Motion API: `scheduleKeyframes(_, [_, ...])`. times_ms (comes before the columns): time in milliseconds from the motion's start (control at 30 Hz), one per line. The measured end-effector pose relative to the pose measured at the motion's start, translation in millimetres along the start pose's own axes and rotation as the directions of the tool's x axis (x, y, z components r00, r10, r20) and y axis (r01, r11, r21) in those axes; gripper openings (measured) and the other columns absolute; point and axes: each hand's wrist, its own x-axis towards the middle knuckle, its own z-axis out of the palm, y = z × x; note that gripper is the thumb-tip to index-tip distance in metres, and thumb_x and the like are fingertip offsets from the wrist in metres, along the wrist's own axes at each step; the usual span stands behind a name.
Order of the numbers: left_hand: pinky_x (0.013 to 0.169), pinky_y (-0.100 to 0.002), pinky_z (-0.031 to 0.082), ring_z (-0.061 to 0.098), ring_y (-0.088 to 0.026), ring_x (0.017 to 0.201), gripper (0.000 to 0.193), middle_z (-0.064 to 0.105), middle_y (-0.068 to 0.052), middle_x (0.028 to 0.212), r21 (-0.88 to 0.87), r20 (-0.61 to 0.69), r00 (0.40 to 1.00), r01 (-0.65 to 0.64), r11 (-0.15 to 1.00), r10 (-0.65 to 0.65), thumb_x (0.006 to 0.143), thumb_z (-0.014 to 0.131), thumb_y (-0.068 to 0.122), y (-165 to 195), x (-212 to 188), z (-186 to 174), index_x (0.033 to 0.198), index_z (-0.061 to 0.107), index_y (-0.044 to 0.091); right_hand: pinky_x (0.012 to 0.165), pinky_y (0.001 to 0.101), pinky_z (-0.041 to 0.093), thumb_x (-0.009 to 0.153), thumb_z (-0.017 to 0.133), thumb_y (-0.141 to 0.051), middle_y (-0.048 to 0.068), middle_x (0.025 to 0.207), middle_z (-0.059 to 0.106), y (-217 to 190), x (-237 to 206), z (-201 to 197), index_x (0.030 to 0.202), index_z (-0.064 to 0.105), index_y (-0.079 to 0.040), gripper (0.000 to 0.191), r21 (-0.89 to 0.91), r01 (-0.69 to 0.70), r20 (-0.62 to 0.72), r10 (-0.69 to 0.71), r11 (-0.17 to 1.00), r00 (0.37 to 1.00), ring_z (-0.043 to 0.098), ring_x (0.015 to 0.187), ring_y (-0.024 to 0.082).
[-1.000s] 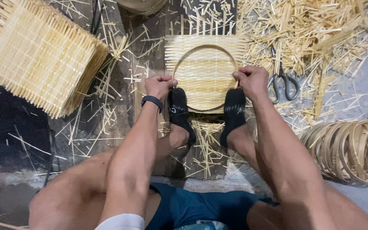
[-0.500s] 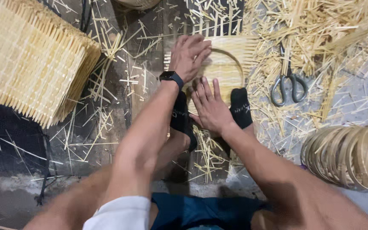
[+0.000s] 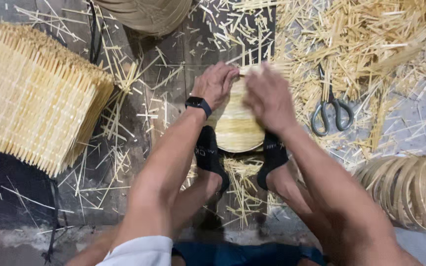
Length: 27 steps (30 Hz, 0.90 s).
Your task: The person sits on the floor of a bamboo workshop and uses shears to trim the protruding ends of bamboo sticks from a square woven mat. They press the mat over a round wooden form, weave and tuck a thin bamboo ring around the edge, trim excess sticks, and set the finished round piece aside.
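1. Hands: your left hand (image 3: pixel 216 83) and right hand (image 3: pixel 267 96) are both on the woven bamboo mat (image 3: pixel 236 123), near its top edge, close together.
2. Left hand: fingers curled over the mat's upper left edge, gripping it. Black wristwatch (image 3: pixel 198 104) on that wrist.
3. Right hand: motion-blurred, laid on the mat's upper right part. Can't tell whether your fingers close on it or just press flat.
4. Mat: pale, tightly woven, rounded lower edge showing. It sits on the floor between your two feet, both in black socks (image 3: pixel 212 157); its lower rim is just beside the toes. The upper part is hidden by your hands.
5. Floor: dark wooden boards (image 3: pixel 173 74), littered with bamboo slivers (image 3: pixel 371 34), thickest at upper right and in a small heap between your feet.
6. Scissors (image 3: pixel 331 111): grey handles, lying on the slivers to the right of your right hand, near but not touching.
7. Left side: stack of square woven panels (image 3: pixel 30 98) with loose stick ends poking out, well apart from your hands.
8. Right edge: bundle of bamboo strip hoops (image 3: pixel 410 192), beside your right forearm.
9. Top edge: rim of a round woven basket (image 3: pixel 144 15), partly cut off.
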Motion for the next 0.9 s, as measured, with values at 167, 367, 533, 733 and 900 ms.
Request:
scheduleKeyframes(167, [0.074,-0.042,0.057,0.074,-0.028,0.082,0.027,0.078,-0.01,0.094,-0.188,0.046,0.988,0.151,0.97,-0.144,0.097,0.063,0.035,-25,16,22,0.104,0.08,0.016,0.075,0.0346,0.054,0.101,0.067,-0.016,0.014,0.091,0.075,36,29,34,0.113,0.077,-0.006,0.019,0.373,-0.454,0.182,0.416,0.809,0.891,0.071,0.083,0.025])
scheduleKeyframes(367, [0.063,-0.038,0.05,0.065,-0.021,0.063,0.034,0.072,-0.017,0.074,-0.328,0.243,0.912,0.398,0.856,-0.331,0.094,0.074,0.036,-52,25,42,0.096,0.081,0.003,0.071,0.0311,0.053,0.105,0.064,-0.023,0.008,0.084,0.077,64,10,60,0.111,0.079,-0.003,0.026,0.642,-0.582,0.345,0.489,0.499,0.801,0.064,0.075,0.015])
scheduleKeyframes(533, [0.074,-0.028,0.059,0.073,-0.012,0.084,0.04,0.08,-0.008,0.096,-0.456,0.195,0.958,0.279,0.845,-0.211,0.083,0.088,0.036,-35,10,25,0.11,0.076,0.009,0.087,0.0319,0.06,0.107,0.052,-0.04,0.01,0.104,0.078,73,11,21,0.115,0.076,-0.002,0.046,0.792,-0.457,0.139,0.609,0.405,0.781,0.073,0.093,0.017])
scheduleKeyframes(733, [0.077,-0.031,0.061,0.074,-0.016,0.087,0.048,0.079,-0.007,0.1,-0.254,0.112,0.988,0.13,0.958,-0.105,0.066,0.098,0.03,47,-14,-35,0.105,0.076,0.013,0.09,0.0453,0.056,0.105,0.056,-0.045,0.015,0.111,0.076,121,-49,-205,0.119,0.076,-0.01,0.042,-0.161,-0.437,0.346,0.465,0.885,0.815,0.072,0.098,0.031])
scheduleKeyframes(900, [0.066,-0.038,0.052,0.061,-0.025,0.079,0.036,0.063,-0.007,0.089,0.166,0.055,0.915,-0.403,0.9,0.4,0.079,0.075,0.002,93,-87,-35,0.112,0.065,0.012,0.089,0.046,0.056,0.099,0.061,-0.046,0.015,0.1,0.078,130,-137,-254,0.119,0.078,-0.015,0.04,-0.391,-0.568,0.384,0.689,0.724,0.614,0.075,0.087,0.031])
